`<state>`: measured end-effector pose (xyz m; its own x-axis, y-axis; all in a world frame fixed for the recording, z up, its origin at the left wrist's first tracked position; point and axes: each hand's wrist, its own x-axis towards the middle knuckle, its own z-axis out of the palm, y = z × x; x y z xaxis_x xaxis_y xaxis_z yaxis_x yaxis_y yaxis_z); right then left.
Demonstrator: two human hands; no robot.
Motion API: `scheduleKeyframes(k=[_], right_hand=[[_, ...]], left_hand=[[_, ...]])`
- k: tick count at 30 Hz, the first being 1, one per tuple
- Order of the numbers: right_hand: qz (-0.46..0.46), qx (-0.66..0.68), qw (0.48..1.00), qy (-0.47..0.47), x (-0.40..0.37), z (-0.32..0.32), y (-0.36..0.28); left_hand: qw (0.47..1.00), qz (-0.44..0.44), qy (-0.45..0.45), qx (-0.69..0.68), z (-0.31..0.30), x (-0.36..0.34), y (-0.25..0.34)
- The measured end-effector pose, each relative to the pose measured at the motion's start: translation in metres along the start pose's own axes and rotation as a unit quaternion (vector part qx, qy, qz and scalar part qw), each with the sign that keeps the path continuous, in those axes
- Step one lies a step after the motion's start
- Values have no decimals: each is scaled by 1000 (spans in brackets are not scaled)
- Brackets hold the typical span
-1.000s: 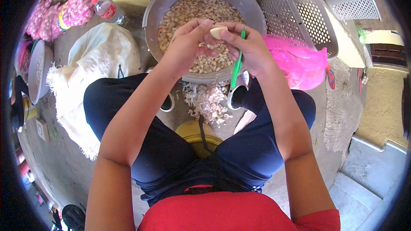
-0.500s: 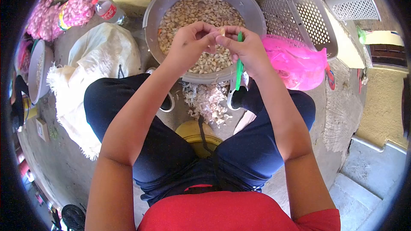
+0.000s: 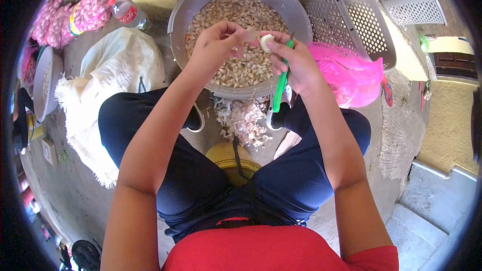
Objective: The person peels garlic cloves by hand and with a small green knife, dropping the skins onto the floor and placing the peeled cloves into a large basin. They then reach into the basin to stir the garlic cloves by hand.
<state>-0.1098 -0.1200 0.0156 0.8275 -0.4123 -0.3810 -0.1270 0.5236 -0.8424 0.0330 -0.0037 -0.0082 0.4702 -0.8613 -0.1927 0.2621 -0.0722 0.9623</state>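
My right hand [image 3: 300, 65] pinches a pale, smooth garlic clove [image 3: 266, 43] between thumb and fingertips. A green-handled knife [image 3: 281, 88] lies across the same hand, its dark tip pointing up and away. Just left of the clove, my left hand [image 3: 213, 50] is closed on a thin, translucent piece of garlic skin [image 3: 250, 35]. Both hands are above a wide grey basin [image 3: 176, 30] holding a mass of garlic cloves [image 3: 241, 74]. On the floor between my feet lies a heap of garlic peelings [image 3: 243, 120].
A white woven sack [image 3: 110, 70] lies to the left, near a cola bottle [image 3: 128, 12] and net bags of garlic [image 3: 93, 12]. Right of the basin are a pink plastic bag [image 3: 346, 78] and a perforated grey basket [image 3: 369, 25]. A yellow bucket [image 3: 223, 155] sits between my legs.
My hands have moved apart slightly. The clove now shows pale and bare in my right hand, and a piece of skin has come away in my left. The knife has tilted.
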Motion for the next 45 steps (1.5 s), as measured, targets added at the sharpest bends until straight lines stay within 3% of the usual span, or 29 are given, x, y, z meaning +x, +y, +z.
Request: scheduleKeyframes(k=[10,15,22,28,31,37,43,45], right_hand=[[-33,-77,995,54,2,0,9],[-32,-31,998,38,4,-2,9],[-27,126,986,102,4,-2,9],[-88,-104,976,171,3,-21,8],[-14,-66,993,93,-3,-30,10],[10,95,995,20,-11,-36,16],[20,26,999,14,-14,-31,8],[36,-199,978,52,-14,-29,10]], left_hand=[[997,-14,-9,79,19,-8,4],[999,-10,-20,28,10,-3,-4],[991,-9,-43,123,10,-7,0],[987,-24,-31,156,10,-4,-2],[989,-46,-8,143,6,-4,-2],[991,-42,-14,129,7,-4,-3],[990,-39,-32,129,6,-1,-7],[991,-39,-33,123,5,-1,-9]])
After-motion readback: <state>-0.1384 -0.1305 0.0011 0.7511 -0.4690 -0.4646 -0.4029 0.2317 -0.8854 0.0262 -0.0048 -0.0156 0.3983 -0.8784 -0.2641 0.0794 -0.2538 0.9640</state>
